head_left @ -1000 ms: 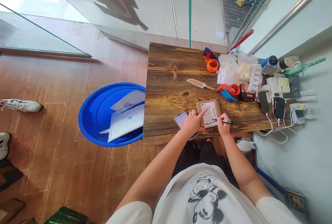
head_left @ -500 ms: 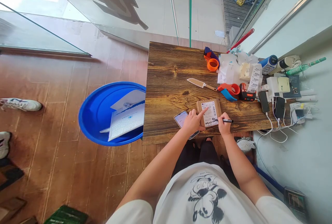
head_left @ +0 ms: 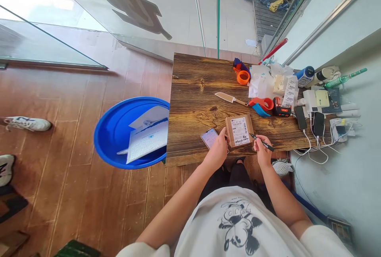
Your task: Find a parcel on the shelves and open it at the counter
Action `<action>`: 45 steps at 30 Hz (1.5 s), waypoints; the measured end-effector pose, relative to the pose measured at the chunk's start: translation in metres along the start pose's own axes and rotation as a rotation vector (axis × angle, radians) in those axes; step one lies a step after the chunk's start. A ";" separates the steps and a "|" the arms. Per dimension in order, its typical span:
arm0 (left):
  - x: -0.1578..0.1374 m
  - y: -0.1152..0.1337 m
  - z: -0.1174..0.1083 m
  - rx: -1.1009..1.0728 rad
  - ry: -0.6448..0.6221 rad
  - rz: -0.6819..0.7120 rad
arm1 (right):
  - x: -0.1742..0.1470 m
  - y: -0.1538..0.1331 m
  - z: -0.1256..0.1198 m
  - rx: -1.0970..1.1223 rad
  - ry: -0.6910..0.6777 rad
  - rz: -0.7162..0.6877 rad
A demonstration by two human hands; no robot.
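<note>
A small brown cardboard box [head_left: 251, 124] lies on the wooden table near its front edge. Its top carries a white shipping label [head_left: 239, 128] with black handwriting along the lower part. My left hand [head_left: 219, 147] grips the box by its left side. A black pen [head_left: 266, 144] is held in my right hand [head_left: 262, 149], by the box's lower right corner, its tip close to the box edge. Partly covered by my left hand, a smartphone [head_left: 208, 137] with a lit screen rests left of the box.
Beyond the box are a knife [head_left: 226, 97] and a red-and-blue tape dispenser [head_left: 262, 106]. An orange tape dispenser [head_left: 242, 75], a label strip [head_left: 288, 94] and chargers with cables [head_left: 318, 124] stand further off. Left of the table, a blue tub [head_left: 102, 130] holds white mailers.
My left hand has drawn back from the label to the box's left side. My right hand has moved right and down with the pen, lifting off the label.
</note>
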State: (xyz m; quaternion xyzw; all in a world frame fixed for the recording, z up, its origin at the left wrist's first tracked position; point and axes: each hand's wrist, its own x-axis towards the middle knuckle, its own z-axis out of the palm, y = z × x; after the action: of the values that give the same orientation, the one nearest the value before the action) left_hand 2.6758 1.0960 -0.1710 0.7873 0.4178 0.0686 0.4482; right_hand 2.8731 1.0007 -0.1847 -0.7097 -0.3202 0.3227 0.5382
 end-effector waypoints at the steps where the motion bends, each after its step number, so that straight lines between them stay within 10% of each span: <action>1: -0.008 0.003 0.000 -0.087 -0.009 0.027 | -0.007 -0.007 0.001 0.033 -0.022 0.017; 11: -0.027 0.033 -0.017 -0.130 -0.071 0.122 | -0.024 -0.061 0.010 0.293 -0.256 0.097; 20: -0.044 0.052 -0.030 0.062 -0.399 0.307 | -0.035 -0.064 -0.048 0.012 -0.528 0.098; 28: -0.034 0.121 0.024 -0.239 -0.166 0.142 | -0.046 -0.071 -0.117 -0.310 -0.529 -0.287; 37: 0.060 0.211 0.084 0.032 -0.304 0.192 | 0.012 -0.008 -0.211 -0.193 -0.380 -0.068; 41: 0.108 0.226 0.127 0.095 0.072 0.198 | 0.101 0.026 -0.275 -0.357 0.042 0.067; 45: 0.113 0.202 0.163 0.073 0.604 -0.165 | 0.196 0.034 -0.364 -0.520 0.374 0.164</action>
State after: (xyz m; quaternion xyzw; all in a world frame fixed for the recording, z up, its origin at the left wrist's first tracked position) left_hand 2.9477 1.0212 -0.1433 0.7101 0.5969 0.2479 0.2793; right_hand 3.2841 0.9475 -0.1630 -0.8938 -0.2293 0.1363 0.3605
